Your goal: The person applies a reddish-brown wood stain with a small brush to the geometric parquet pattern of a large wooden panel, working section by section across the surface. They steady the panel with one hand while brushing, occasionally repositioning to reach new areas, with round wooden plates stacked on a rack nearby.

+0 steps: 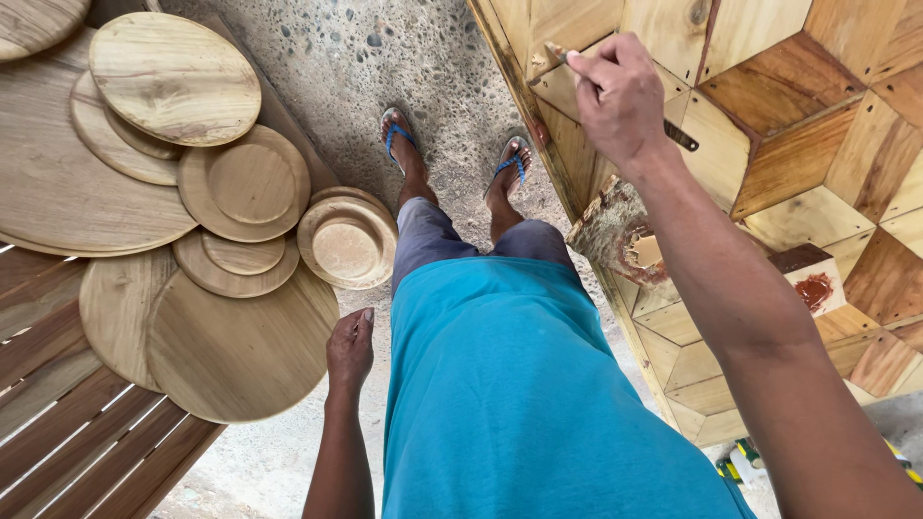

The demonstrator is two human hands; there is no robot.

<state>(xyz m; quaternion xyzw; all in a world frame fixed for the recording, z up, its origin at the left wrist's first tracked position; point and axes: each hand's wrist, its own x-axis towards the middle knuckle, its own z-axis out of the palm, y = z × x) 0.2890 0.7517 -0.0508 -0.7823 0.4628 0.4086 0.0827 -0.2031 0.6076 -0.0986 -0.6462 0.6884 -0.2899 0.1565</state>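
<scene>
My right hand (620, 96) is raised over a wooden panel (798, 163) made of light and dark geometric pieces. It grips a thin tool (673, 133) whose pale tip touches the panel near its left edge; the dark handle end sticks out to the right of the hand. My left hand (350, 348) hangs at my side with fingers loosely curled, holding nothing, next to a large round wooden board (240, 351). I stand in a teal shirt, grey shorts and blue flip-flops.
Several round wooden plates and boards (173, 77) lie stacked on a slatted bench (67, 423) at the left. Two rough wood blocks (620, 235), smeared with reddish paste, rest on the panel. Speckled concrete floor (356, 58) runs between.
</scene>
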